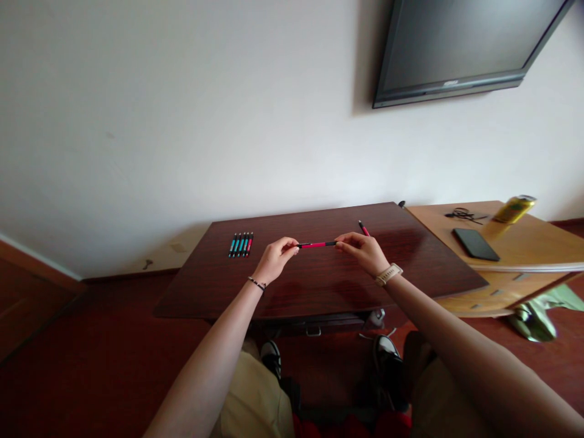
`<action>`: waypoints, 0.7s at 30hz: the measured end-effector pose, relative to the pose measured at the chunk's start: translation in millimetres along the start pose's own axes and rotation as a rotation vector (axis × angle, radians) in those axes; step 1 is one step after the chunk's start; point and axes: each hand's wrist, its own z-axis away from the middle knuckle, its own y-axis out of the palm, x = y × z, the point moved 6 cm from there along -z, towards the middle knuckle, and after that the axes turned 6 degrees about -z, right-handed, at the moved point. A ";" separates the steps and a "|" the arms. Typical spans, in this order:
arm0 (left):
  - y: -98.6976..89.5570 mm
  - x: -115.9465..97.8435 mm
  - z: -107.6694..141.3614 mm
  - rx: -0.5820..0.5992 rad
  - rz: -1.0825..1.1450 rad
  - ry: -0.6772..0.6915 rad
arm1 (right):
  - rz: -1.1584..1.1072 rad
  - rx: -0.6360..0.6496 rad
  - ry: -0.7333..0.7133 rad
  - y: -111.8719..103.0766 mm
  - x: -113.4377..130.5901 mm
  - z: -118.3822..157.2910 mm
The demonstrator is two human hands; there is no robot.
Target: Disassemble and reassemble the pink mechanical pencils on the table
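Observation:
A red pen with black ends is held level between my two hands above the dark wooden table. My left hand pinches its left end. Its right end is between the fingertips of my right hand. To the left, several pens lie side by side in a row: blue pens and, at the row's right side, a red pen. Another red pen lies just beyond my right hand, partly hidden by it.
Right of the table, a light wooden cabinet bears a dark phone, a black cord and a yellow can. A television hangs on the wall behind. A green bag lies on the floor.

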 end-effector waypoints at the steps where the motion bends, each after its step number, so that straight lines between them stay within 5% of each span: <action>1: 0.7 1.2 -0.2 0.005 0.021 -0.013 | 0.004 0.001 -0.004 -0.2 -0.6 -0.1; 21: 5.9 14.3 -1.0 0.017 0.290 -0.161 | 0.093 -0.055 -0.115 -0.3 5.3 2.9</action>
